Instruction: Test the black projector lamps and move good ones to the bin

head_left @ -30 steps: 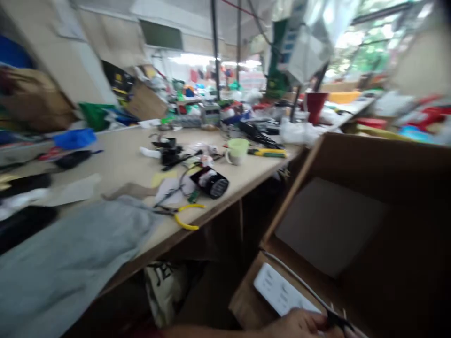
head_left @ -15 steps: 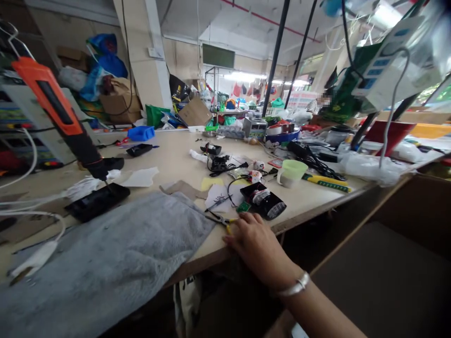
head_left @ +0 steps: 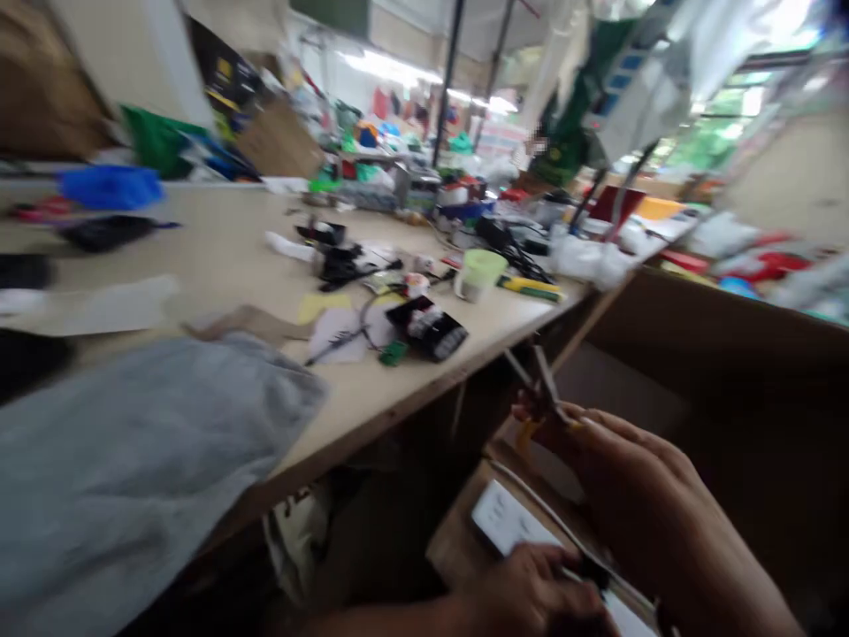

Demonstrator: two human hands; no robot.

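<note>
My right hand (head_left: 630,478) is raised in front of a brown cardboard box (head_left: 716,354), its fingers closed round yellow-handled pliers (head_left: 539,382) whose jaws point up. My left hand (head_left: 531,588) is low at the bottom edge, closed on a grey cable (head_left: 531,495) near its dark plug. The cable runs over a white power strip (head_left: 500,522) that lies at the box's lower edge. The whole view is smeared by motion.
A long beige workbench (head_left: 225,283) on the left carries a grey cloth (head_left: 133,442), a black device (head_left: 428,329), a green cup (head_left: 478,272), wires and small parts. Clutter and a hanging power strip (head_left: 630,97) fill the back.
My right hand has lifted the yellow-handled pliers off the bench edge and carried them right, over the box. The view has swung right and down, and my left hand shows again on the cable.
</note>
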